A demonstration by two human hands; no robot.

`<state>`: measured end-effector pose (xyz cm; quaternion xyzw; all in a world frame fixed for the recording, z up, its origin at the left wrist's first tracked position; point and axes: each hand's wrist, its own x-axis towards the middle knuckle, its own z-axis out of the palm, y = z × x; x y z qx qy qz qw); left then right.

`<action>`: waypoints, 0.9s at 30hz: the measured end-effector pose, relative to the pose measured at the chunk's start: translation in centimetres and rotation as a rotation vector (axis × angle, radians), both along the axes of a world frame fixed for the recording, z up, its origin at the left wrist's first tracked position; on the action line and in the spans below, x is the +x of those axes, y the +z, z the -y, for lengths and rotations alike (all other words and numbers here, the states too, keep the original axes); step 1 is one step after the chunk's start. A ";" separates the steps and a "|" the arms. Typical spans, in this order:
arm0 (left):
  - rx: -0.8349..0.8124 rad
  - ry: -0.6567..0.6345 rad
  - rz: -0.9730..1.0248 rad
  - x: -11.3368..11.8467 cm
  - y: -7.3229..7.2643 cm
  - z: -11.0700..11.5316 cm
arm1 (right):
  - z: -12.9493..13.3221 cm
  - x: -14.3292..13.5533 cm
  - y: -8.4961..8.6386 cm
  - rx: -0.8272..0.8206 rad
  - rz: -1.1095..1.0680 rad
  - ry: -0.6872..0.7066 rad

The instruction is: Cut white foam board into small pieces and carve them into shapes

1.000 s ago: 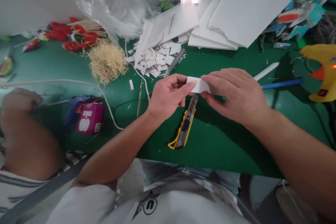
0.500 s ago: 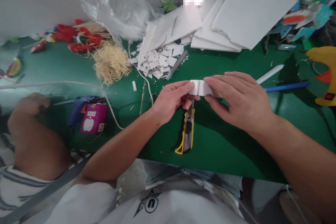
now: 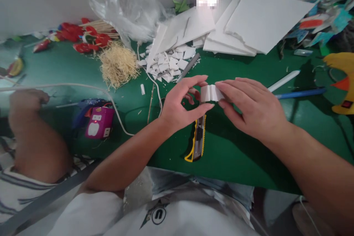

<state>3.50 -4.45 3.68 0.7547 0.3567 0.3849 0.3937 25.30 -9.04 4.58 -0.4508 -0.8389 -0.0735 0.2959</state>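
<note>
A small white foam piece point(image 3: 205, 93) with a groove across it is pinched between the thumb and fingers of my right hand point(image 3: 253, 107). My left hand point(image 3: 179, 103) is at the piece's left end, thumb and fingers spread apart; whether a fingertip touches the foam is hard to tell. Just below, a yellow utility knife point(image 3: 198, 140) lies on the green table point(image 3: 235, 166), its upper end hidden by my left thumb.
Behind are broken foam bits point(image 3: 168, 66), a grey stick point(image 3: 189, 66) and stacked white foam sheets point(image 3: 265, 18). Blue and white sticks and a yellow glue gun point(image 3: 341, 81) lie right. At left are straw point(image 3: 117, 64), a purple power adapter point(image 3: 100, 122) and another person's hand point(image 3: 30, 99).
My left thumb and fingers have come off the foam piece and spread apart. The right hand keeps its pinch on it in nearly the same place.
</note>
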 end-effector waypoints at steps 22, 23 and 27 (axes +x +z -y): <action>0.381 -0.035 -0.111 -0.9 -0.3 -1.1 | -0.7 1.4 -0.1 0.054 0.130 0.085; 0.378 -0.023 -0.110 -1.0 -0.3 -1.2 | -0.8 1.5 -0.1 0.041 0.138 0.064; 0.402 0.057 -0.237 -1.4 -0.4 -1.6 | -0.9 2.0 0.0 0.037 0.148 -0.001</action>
